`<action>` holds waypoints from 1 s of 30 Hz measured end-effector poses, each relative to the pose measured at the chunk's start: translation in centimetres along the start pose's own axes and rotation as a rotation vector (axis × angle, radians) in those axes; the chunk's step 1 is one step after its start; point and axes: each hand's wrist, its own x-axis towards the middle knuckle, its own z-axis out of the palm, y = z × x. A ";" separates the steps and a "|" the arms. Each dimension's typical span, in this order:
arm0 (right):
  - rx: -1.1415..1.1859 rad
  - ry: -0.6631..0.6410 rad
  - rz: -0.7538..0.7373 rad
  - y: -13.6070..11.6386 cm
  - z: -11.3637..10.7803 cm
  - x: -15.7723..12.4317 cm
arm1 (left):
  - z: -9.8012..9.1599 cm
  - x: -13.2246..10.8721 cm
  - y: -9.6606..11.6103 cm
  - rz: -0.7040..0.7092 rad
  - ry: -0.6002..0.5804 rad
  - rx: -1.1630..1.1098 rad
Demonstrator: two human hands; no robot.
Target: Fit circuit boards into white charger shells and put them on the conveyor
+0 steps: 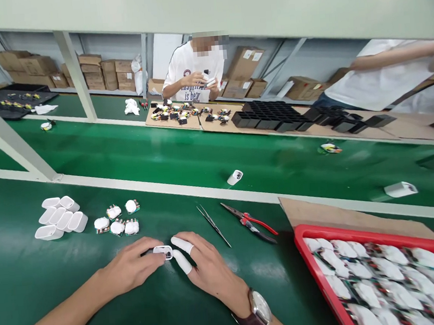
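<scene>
White housing (pixel 167 251): between my hands, over the green bench (pixel 146 318). Left hand (pixel 129 268) grips it; whether right hand (pixel 209 269) does, I cannot tell. I judge this unit underway; seven housings (pixel 57 216), five white-topped boards (pixel 117 227) lie separate.

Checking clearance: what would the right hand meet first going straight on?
Probably the white plastic open-topped shell held by the left hand, just ahead of the right hand; whether they touch is unclear.

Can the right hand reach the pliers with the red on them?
Probably yes: the pliers lie uncovered on the green table, not far from the right hand, with only the thin tweezers near the way.
</scene>
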 end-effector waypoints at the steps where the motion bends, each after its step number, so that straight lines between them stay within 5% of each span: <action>1: -0.017 0.000 -0.017 0.1 0.1 -0.1 | 0.0 0.0 0.1 0.008 0.017 0.012; 7: -0.031 0.015 -0.024 0.8 0.4 -0.3 | 0.7 0.1 0.4 -0.080 0.023 -0.019; 13: -0.135 0.016 -0.011 1.3 0.7 -0.1 | -0.1 1.8 1.0 -0.781 0.160 -0.897; 16: -0.170 -0.024 -0.003 1.4 1.2 0.0 | -1.2 2.7 1.5 -0.931 0.194 -1.154; 19: -0.209 -0.086 -0.013 1.4 1.8 0.2 | -2.9 4.2 0.4 -0.858 0.195 -0.931; 23: -0.235 -0.092 -0.011 1.5 1.9 0.3 | -7.6 8.0 -5.0 -0.630 0.276 -0.027; 27: -0.199 -0.066 -0.023 1.7 1.5 0.3 | -13.1 11.7 -11.4 -0.706 0.377 0.256; 30: -0.177 -0.055 -0.027 1.8 1.4 0.2 | -15.3 12.0 -13.8 -0.781 0.350 0.343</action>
